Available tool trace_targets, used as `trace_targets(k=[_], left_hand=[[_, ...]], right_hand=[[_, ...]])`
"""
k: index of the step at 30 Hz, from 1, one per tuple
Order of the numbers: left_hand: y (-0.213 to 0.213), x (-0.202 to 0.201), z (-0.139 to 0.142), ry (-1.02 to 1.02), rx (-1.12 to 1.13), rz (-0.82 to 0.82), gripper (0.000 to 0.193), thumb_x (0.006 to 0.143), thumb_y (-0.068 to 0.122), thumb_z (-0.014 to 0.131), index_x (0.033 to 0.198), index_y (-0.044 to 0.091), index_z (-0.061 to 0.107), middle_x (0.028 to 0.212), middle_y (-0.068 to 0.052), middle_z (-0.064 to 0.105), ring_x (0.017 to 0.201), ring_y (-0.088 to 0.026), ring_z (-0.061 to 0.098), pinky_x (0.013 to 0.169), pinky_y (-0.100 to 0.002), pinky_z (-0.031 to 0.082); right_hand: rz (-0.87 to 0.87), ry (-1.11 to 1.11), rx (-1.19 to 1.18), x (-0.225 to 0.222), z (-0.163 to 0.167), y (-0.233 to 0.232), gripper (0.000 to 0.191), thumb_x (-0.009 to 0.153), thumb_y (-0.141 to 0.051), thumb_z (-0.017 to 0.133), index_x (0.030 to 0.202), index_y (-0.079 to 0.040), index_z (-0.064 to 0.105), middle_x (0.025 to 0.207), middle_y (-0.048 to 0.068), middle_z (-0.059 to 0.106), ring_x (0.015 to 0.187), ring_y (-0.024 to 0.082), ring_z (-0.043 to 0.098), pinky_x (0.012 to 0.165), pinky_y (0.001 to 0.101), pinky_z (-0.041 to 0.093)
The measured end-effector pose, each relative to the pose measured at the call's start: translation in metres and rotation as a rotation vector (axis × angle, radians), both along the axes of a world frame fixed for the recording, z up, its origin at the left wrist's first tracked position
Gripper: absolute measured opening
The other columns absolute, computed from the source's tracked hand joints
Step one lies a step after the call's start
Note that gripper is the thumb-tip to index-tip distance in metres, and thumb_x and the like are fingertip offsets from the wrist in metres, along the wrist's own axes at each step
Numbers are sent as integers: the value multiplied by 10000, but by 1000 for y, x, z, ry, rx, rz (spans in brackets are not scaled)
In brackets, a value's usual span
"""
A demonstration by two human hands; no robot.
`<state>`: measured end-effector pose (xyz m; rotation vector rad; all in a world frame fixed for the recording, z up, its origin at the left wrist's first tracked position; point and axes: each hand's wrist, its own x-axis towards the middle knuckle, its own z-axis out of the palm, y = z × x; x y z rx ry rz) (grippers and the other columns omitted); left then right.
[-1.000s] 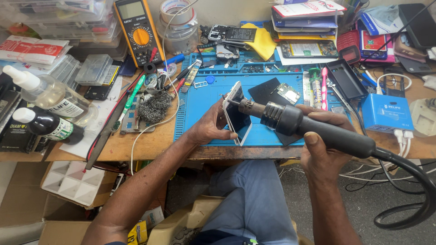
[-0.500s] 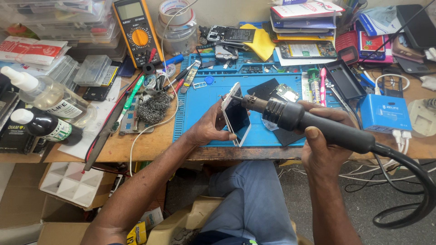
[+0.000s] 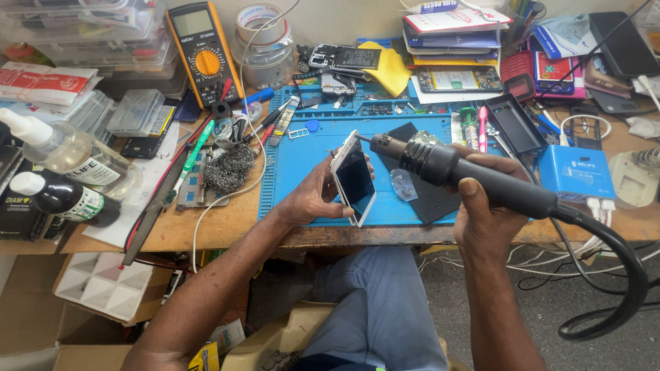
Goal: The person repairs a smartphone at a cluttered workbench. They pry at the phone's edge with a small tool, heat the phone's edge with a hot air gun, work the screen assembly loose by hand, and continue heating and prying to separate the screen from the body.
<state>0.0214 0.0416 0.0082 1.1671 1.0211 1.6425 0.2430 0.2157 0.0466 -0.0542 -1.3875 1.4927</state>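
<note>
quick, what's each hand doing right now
Left hand: closed on the white phone, held tilted.
Right hand: closed on the black hot-air gun.

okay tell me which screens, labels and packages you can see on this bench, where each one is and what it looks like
Phone: held tilted in the left hand over the blue mat, white frame, dark screen.
Multimeter: back left, yellow and black, grey display.
Two bottles: far left, one clear, one black, white labels.
Blue box: right, pale label.
Red and white packets: back left.
</note>
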Motion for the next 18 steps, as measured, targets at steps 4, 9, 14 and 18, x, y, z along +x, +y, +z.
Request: trace_targets(k=[4, 9, 14, 18], left_hand=[[-1, -1, -1, -7, -14, 2, 1061, 670, 235, 904, 1555, 7, 365, 1397, -140, 544, 1401, -286, 537, 1266, -447, 399], [0, -1, -1, 16, -15, 10, 1085, 663, 235, 923, 1554, 1, 348, 1410, -148, 534, 1413, -282, 511, 1273, -448, 384], [0, -2, -3, 17, -32, 14, 1117, 655, 236, 921, 1565, -3, 321, 1424, -168, 525, 1427, -300, 507, 1283, -459, 379], [1, -3, -4, 4, -39, 10, 1136, 659, 227, 916, 1573, -11, 286, 1437, -175, 517, 1448, -306, 486, 1299, -463, 346]], right_hand=[[0, 3, -15, -1, -1, 1, 438, 971, -234, 869, 1257, -30, 607, 1239, 208, 697, 1155, 256, 705, 836, 328, 628], [2, 1, -18, -2, -1, 3, 434, 975, -227, 869, 1261, -28, 610, 1234, 207, 694, 1136, 243, 704, 827, 324, 623], [-15, -11, -16, -1, -2, 3, 428, 968, -229, 864, 1243, -24, 608, 1210, 207, 696, 1134, 248, 715, 809, 333, 639], [-18, -15, -15, 0, -2, 3, 431, 969, -230, 870, 1240, -21, 608, 1208, 215, 695, 1168, 263, 717, 809, 334, 643]])
